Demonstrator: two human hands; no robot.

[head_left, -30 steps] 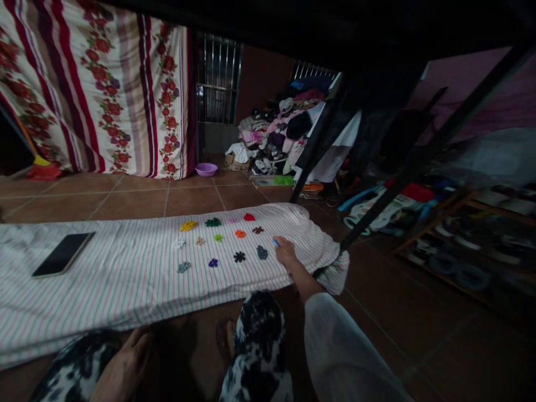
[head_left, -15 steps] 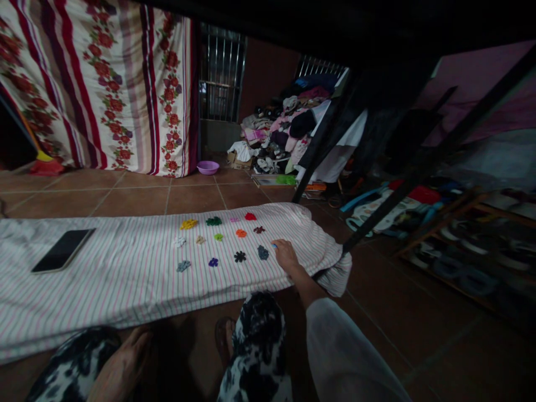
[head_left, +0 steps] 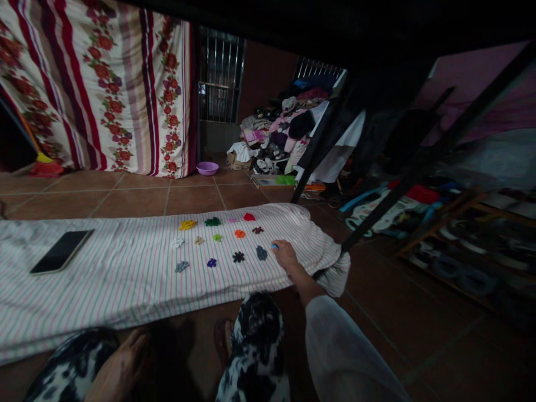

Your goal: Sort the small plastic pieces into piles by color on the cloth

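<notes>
My right hand (head_left: 286, 257) rests on the striped cloth (head_left: 138, 279), its fingertips pinched around a small blue piece (head_left: 274, 245); the rest of what they cover is hidden. Just left of it lies a dark grey-blue cluster (head_left: 262, 253) of small pieces. Other little clusters are spread beyond: black (head_left: 238, 257), dark purple (head_left: 211, 262), grey (head_left: 181, 266), orange (head_left: 239, 233), brown (head_left: 258, 230), red (head_left: 248, 216), dark green (head_left: 212, 221) and yellow (head_left: 187, 224). Low in view, my left hand (head_left: 121, 365) hangs beside my knee, dim, fingers loosely extended, with nothing visible in it.
A phone (head_left: 62, 252) lies on the left of the cloth. Dark slanted bars (head_left: 320, 151) rise at the right end. Behind are a purple basin (head_left: 207, 168), a heap of clothes (head_left: 285, 125) and a flowered curtain (head_left: 104, 84). A shoe rack (head_left: 456, 251) stands right.
The view has shifted slightly, moving the cloth and clusters a little left in the picture. My right hand stays at nearly the same spot, the blue piece still at its fingertips.
</notes>
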